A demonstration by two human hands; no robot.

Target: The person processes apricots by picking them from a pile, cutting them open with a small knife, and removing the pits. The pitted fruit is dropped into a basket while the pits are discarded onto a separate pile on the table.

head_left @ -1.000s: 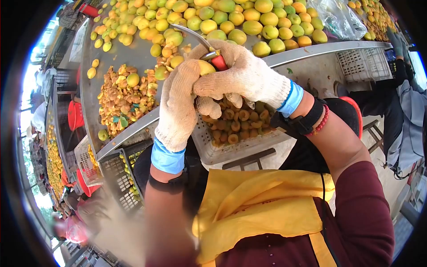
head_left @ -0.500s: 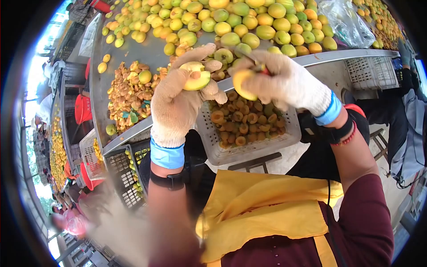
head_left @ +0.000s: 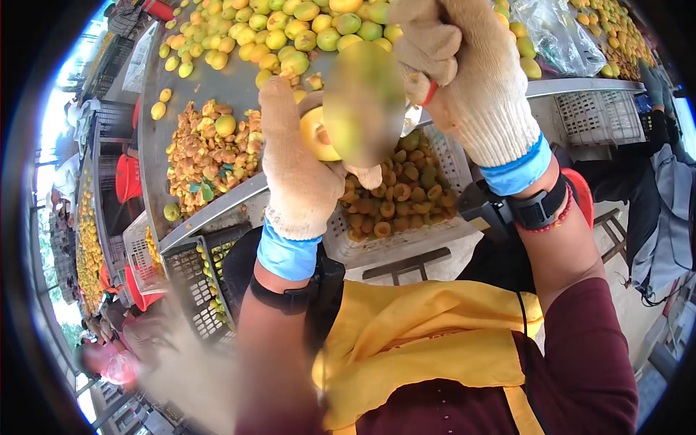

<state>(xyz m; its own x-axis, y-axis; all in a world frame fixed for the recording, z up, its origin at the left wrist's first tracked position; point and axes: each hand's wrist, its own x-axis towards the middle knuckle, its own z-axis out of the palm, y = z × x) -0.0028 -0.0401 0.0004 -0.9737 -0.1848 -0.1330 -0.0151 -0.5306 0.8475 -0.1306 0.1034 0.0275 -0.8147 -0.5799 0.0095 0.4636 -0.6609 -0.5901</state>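
My left hand [head_left: 297,159], in a knitted glove, is closed around a cut apricot half [head_left: 317,134] with yellow flesh and a brown hollow. A blurred yellow-green patch covers part of the fruit and the fingers. Higher up on the right, my gloved right hand [head_left: 464,72] has its fingers curled round a small knife [head_left: 431,93]; a bit of its red handle and shiny blade shows. Below both hands, a white plastic crate [head_left: 355,250] holds many apricot halves [head_left: 395,192].
Whole yellow-green apricots [head_left: 283,36] cover the back of the metal table [head_left: 196,80]. A heap of brown scraps [head_left: 210,152] lies at its left. Plastic bag [head_left: 558,40] at the right; black crate [head_left: 192,279] below left; stool [head_left: 406,264] under the white crate.
My right hand has risen and come nearer the camera, and the yellow piece seen at its fingers is out of sight. My left hand has shifted slightly right with its fruit.
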